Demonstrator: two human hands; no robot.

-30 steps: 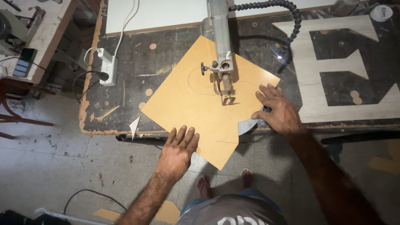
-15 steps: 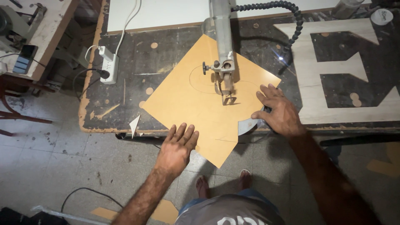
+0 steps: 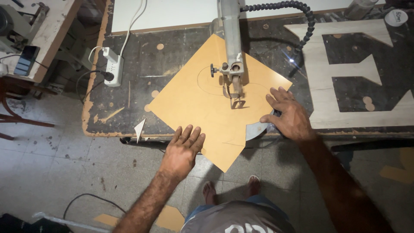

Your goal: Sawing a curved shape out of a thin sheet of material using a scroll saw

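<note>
both hands press flat, no clenched grip: left hand (image 3: 182,149) and right hand (image 3: 290,115) have turned the orange board (image 3: 202,103) slightly under the scroll saw (image 3: 233,77) mid-frame

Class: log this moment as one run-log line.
left hand: flat on board | right hand: board edge | saw head: over board

Tan board (image 3: 202,108) under the saw

It is lying flat, turned diamond-wise, bearing a pencilled curve, its near corner overhanging the tabletop (image 3: 129,56) edge.
</note>
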